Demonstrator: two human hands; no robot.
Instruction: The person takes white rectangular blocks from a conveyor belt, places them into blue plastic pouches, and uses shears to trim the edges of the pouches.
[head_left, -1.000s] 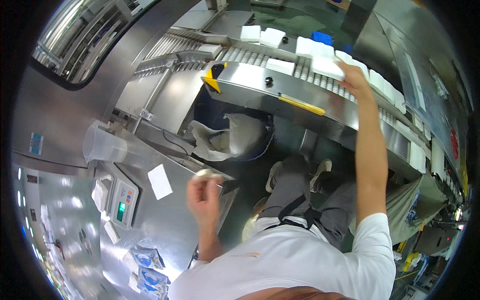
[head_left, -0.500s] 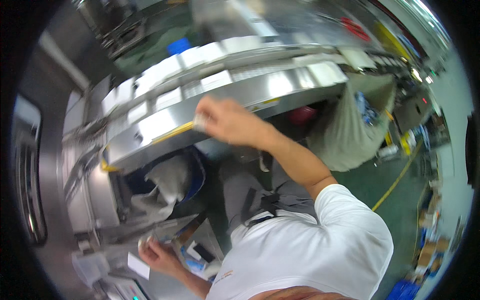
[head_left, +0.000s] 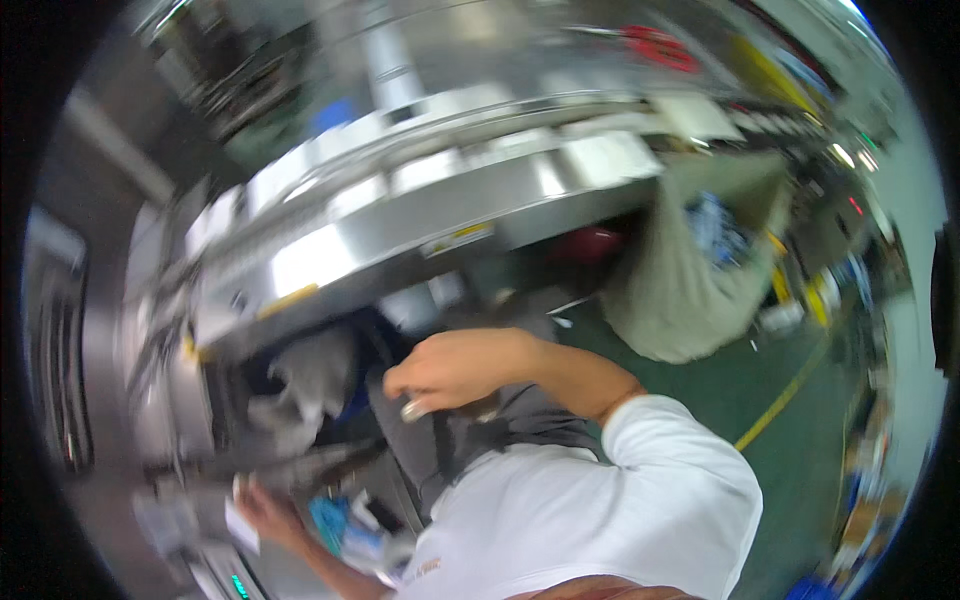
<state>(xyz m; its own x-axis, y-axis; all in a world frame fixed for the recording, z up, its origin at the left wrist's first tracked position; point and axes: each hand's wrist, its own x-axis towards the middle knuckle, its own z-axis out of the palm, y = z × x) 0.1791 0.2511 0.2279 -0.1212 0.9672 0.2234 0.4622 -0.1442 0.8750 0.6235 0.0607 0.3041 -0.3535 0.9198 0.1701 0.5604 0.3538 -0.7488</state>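
My right hand (head_left: 465,370) is over my lap, below the front edge of the steel conveyor (head_left: 400,222). Its fingers are curled together, and a small whitish bit shows at the fingertips; blur hides whether that is a finger cover or something held. Lower left, my left hand (head_left: 268,515) has its fingers closed at the edge of a white sheet (head_left: 241,526), above a steel side table. Another whitish bit shows at its fingertips. White flat pieces (head_left: 425,170) lie in rows along the conveyor, with a white stack (head_left: 612,160) at its right.
Under the conveyor stands a dark blue bin with grey cloth (head_left: 318,375). A large beige cloth sack (head_left: 660,290) hangs at the right, blue crumpled material inside. A device with a lit display (head_left: 240,585) sits lower left. Red-handled scissors (head_left: 660,48) lie on the far steel table.
My right hand has drawn back from the conveyor's front edge toward my lap. My left hand and the white sheet appear slightly farther left, while the whole view has shifted too.
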